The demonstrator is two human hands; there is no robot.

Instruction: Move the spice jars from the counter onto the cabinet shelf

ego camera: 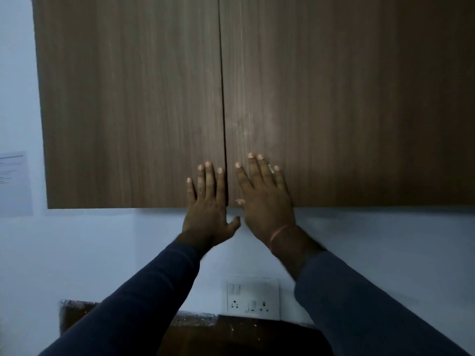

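This looks like a home kitchen. A wall cabinet (257, 98) with two flat wood-grain doors, both shut, hangs on a pale painted wall (90, 253). Below it a white plate of switches and sockets (253, 298) is set in the wall just above a dark brown counter (231, 337) with a rough, speckled back edge. A printed sheet of paper (15, 183) is stuck to the wall left of the cabinet.
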